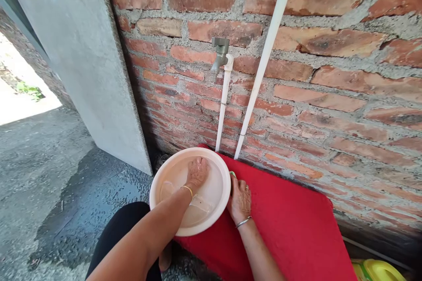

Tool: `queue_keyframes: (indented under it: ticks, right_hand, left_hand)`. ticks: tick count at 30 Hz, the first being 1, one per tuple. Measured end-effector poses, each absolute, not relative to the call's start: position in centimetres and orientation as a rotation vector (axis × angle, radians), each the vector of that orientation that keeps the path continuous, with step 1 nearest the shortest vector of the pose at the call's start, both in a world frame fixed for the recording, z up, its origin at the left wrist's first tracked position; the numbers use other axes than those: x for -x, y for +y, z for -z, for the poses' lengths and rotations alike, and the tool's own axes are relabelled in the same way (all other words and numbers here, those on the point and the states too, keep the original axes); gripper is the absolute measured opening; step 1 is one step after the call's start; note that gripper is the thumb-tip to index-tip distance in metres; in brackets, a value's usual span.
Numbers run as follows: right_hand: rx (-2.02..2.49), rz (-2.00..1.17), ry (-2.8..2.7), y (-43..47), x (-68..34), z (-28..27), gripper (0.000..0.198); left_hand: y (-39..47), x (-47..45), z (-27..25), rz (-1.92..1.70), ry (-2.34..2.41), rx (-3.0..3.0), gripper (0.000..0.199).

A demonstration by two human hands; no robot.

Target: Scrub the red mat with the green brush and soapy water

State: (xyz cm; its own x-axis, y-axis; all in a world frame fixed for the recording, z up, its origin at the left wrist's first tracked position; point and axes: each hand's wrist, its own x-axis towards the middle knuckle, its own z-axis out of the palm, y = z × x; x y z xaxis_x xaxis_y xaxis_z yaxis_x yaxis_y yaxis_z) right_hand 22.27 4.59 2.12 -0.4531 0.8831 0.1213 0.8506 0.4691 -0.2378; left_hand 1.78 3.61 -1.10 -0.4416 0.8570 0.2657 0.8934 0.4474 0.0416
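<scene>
Basin (pixel 217 186) under left hand (pixel 198 171), just left of right hand (pixel 240 199). Left: fingers bunched inside; hold unclear. Right: fingers curled by rim, green item (pixel 233 174) at fingertips; cannot tell if gripped. Basin probably light, stiffish, slippery wet; take opposite rims. Beneath: red cloth (pixel 286 219). Beyond hands: tap (pixel 220 52).

this appears to be an outdoor or half-open washing area, possibly at a home: a rough brick wall (pixel 329 44) with bare mortar stands behind a tap (pixel 220 55) on a thin white pipe (pixel 223 109), and the concrete floor (pixel 49 149) has a wet patch (pixel 89 202). a basin (pixel 227 184) of water sits on a red surface (pixel 290 215), a grey slab (pixel 79 61) leans by the wall, and daylight falls on green leaves (pixel 30 91) at far left.
</scene>
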Motion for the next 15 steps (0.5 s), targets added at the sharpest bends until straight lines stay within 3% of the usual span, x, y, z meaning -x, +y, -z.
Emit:
queue_keyframes:
  ticks: [6,15]
  right_hand:
    - [1.634,-0.072,-2.459,6.2,-25.8,-1.3,0.047]
    - [2.048,0.227,-2.121,9.9,-41.2,-0.8,0.054]
  left_hand:
    - [3.5,-1.8,1.1,0.293,-2.504,1.540,0.025]
    - [3.5,-1.8,1.1,0.303,-2.490,1.538,0.026]
